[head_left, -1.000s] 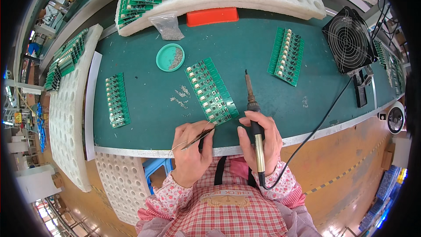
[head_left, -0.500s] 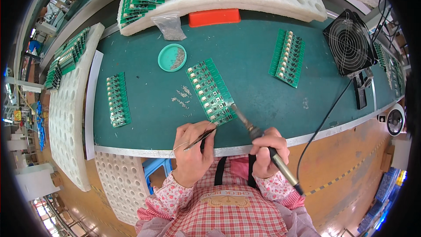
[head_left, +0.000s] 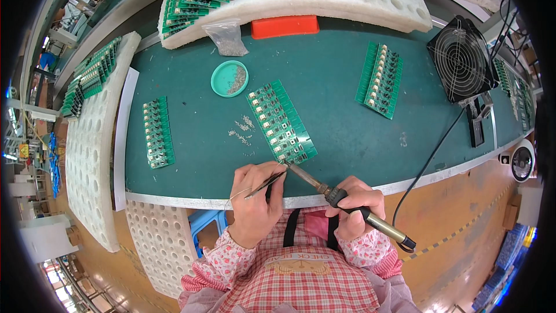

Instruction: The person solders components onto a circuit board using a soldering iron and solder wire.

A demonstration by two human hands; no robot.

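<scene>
A green circuit board panel (head_left: 281,120) lies slanted on the bench in front of me, with rows of small white and black parts. My left hand (head_left: 253,200) is at its near end, closed on dark tweezers (head_left: 265,185). A thin solder wire (head_left: 236,196) also runs out of that hand. Wrapped round the dark grip of a soldering iron (head_left: 313,181) is my right hand (head_left: 360,204). The iron's tip is at the board's near edge, close by my left fingertips; whether it touches a joint is too small to tell. Loose tiny parts (head_left: 243,129) lie left of the board.
A round green dish (head_left: 214,85) holds small parts, near a clear bag (head_left: 227,37) and a red box (head_left: 285,26). Separate board panels lie left (head_left: 158,132) and right (head_left: 379,80). White foam trays (head_left: 341,1) line the back and left. A black fan (head_left: 460,58) stands right.
The soldering iron's tip has moved left and nearer me, from the board's right edge to its near end. My left hand has hardly moved.
</scene>
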